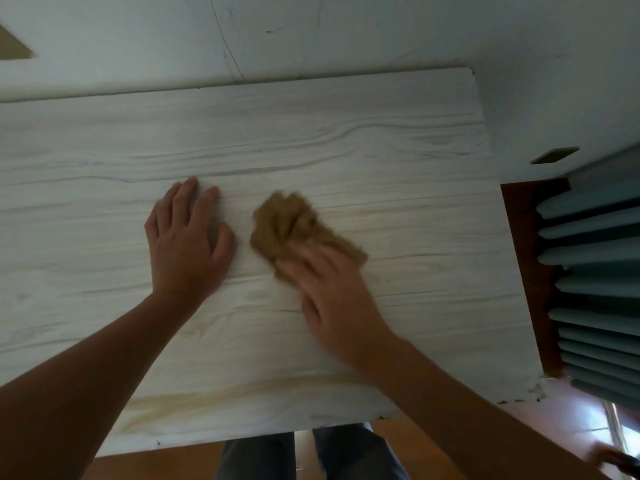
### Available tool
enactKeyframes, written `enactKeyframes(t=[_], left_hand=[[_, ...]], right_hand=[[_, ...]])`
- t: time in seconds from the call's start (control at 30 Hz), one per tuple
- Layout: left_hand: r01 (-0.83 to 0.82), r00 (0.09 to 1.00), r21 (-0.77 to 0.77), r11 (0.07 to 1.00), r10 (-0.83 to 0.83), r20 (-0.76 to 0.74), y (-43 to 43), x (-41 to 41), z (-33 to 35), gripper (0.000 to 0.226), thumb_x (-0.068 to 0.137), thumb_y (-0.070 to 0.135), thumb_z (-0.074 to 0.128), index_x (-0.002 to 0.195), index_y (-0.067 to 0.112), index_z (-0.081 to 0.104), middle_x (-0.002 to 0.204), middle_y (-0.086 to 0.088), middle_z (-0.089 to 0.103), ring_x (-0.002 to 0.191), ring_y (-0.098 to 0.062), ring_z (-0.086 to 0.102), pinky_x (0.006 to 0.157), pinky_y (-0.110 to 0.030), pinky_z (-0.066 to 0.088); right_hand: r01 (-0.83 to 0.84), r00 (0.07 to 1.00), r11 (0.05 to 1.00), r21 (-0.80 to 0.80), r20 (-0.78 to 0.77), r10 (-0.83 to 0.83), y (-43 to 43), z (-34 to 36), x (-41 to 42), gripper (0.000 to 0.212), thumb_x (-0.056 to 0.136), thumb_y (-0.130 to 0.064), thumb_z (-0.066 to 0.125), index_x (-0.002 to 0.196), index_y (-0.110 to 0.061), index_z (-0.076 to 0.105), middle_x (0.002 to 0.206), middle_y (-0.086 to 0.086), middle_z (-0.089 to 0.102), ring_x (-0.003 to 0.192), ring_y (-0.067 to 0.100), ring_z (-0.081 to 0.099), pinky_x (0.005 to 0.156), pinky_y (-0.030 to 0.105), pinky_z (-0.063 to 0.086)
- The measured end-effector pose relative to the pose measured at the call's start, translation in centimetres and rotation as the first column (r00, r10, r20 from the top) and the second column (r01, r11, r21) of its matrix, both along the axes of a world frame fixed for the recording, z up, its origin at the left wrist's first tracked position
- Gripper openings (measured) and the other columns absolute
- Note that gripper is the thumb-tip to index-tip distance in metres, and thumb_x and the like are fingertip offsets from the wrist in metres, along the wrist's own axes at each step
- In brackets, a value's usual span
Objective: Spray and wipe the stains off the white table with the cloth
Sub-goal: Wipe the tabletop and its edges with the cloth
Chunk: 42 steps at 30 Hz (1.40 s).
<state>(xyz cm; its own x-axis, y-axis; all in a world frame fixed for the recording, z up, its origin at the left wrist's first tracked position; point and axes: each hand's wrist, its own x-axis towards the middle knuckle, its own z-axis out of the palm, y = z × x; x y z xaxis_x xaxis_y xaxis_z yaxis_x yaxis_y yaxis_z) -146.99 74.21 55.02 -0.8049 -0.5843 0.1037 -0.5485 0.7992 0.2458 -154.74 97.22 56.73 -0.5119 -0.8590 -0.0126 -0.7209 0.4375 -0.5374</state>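
Observation:
A white wood-grain table (346, 133) fills most of the view. A crumpled brown cloth (287, 223) lies on it near the middle. My right hand (332, 299) presses flat on the cloth's near right part, and both look motion-blurred. My left hand (187, 244) rests flat on the bare tabletop just left of the cloth, fingers slightly apart, holding nothing. A yellowish stain (214, 398) runs along the table's near edge. No spray bottle is in view.
A white wall (346, 32) with thin scratch marks stands behind the table. Teal pleated curtains (595, 271) hang at the right beside the table's right edge. Brown wooden floor (156, 462) and my jeans-clad legs (311, 455) show below the near edge.

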Motion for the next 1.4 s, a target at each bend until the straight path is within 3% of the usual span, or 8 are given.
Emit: enactKeyframes(t=[0.1,0.17,0.3,0.5,0.77,1.0,1.23,1.4], left_hand=[[0.005,1.0,0.008,1.0,-0.005,0.002,0.0,0.0,-0.1,0.057,0.093,0.036,0.044,0.147,0.018,0.049,0.16,-0.01,0.038,0.15,-0.031,0.03,0.121,-0.05,0.025],[-0.001,1.0,0.001,1.0,0.001,-0.005,0.0,0.0,-0.1,0.056,0.093,0.036,0.044,0.146,0.018,0.05,0.159,-0.01,0.039,0.15,-0.031,0.031,0.12,-0.05,0.026],[-0.003,1.0,0.013,1.0,0.003,-0.006,0.0,-0.1,0.0,0.057,0.092,0.035,0.044,0.145,0.018,0.05,0.159,-0.01,0.039,0.15,-0.031,0.03,0.121,-0.05,0.025],[-0.003,1.0,0.006,1.0,0.003,-0.015,0.0,0.0,-0.1,0.056,0.091,0.034,0.046,0.144,0.017,0.051,0.158,-0.01,0.041,0.149,-0.032,0.032,0.12,-0.051,0.026],[-0.004,1.0,0.028,1.0,0.004,-0.009,0.1,0.0,0.2,0.056,0.092,0.036,0.044,0.145,0.018,0.049,0.159,-0.009,0.039,0.15,-0.031,0.03,0.121,-0.052,0.025],[-0.001,1.0,0.026,1.0,0.002,-0.003,0.0,0.0,0.2,0.056,0.093,0.036,0.043,0.146,0.018,0.049,0.159,-0.01,0.039,0.15,-0.031,0.03,0.121,-0.053,0.025],[-0.001,1.0,0.021,1.0,0.001,-0.007,0.0,0.1,0.1,0.056,0.093,0.036,0.044,0.145,0.018,0.05,0.159,-0.009,0.039,0.15,-0.03,0.03,0.121,-0.051,0.025],[-0.001,1.0,0.011,1.0,0.001,-0.015,-0.1,0.0,-0.1,0.056,0.093,0.036,0.044,0.145,0.018,0.051,0.158,-0.01,0.041,0.15,-0.031,0.031,0.121,-0.051,0.025]], right_hand=[[-0.235,0.971,0.968,0.087,-0.013,0.237,4.9,0.3,1.2,0.054,0.094,-0.016,0.051,0.147,-0.021,0.049,0.157,0.003,0.041,0.147,0.022,0.032,0.121,0.042,0.025],[-0.221,0.972,0.97,0.105,-0.05,0.227,6.8,0.1,-1.9,0.049,0.098,-0.022,0.047,0.147,-0.02,0.05,0.156,0.005,0.043,0.145,0.024,0.036,0.12,0.044,0.028],[0.077,0.988,0.995,0.065,-0.14,-0.067,7.2,-0.3,-11.3,0.049,0.094,-0.022,0.048,0.142,-0.012,0.054,0.148,0.014,0.05,0.139,0.031,0.044,0.119,0.046,0.029],[0.517,0.848,0.856,0.026,-0.153,-0.508,1.0,-0.5,-12.8,0.056,0.089,-0.013,0.046,0.145,-0.01,0.051,0.15,0.017,0.048,0.139,0.035,0.041,0.121,0.044,0.023],[-0.009,1.0,1.0,-0.016,-0.024,0.009,3.5,0.4,-0.6,0.045,0.095,-0.016,0.054,0.14,-0.018,0.059,0.15,0.006,0.05,0.141,0.026,0.042,0.118,0.042,0.031],[0.07,0.997,0.997,0.025,-0.028,-0.069,2.9,1.0,-2.1,0.062,0.098,-0.03,0.053,0.156,-0.017,0.035,0.159,0.004,0.037,0.15,0.019,0.027,0.123,0.037,0.025],[-0.08,0.981,0.997,0.003,-0.175,0.079,1.5,-0.5,-2.8,0.053,0.096,-0.021,0.046,0.149,-0.021,0.047,0.156,0.002,0.043,0.149,0.023,0.032,0.119,0.046,0.027],[0.038,0.969,0.999,-0.032,-0.245,-0.045,-0.2,-1.0,-10.2,0.056,0.086,-0.018,0.047,0.14,-0.013,0.058,0.144,0.012,0.055,0.134,0.034,0.05,0.113,0.052,0.035]])
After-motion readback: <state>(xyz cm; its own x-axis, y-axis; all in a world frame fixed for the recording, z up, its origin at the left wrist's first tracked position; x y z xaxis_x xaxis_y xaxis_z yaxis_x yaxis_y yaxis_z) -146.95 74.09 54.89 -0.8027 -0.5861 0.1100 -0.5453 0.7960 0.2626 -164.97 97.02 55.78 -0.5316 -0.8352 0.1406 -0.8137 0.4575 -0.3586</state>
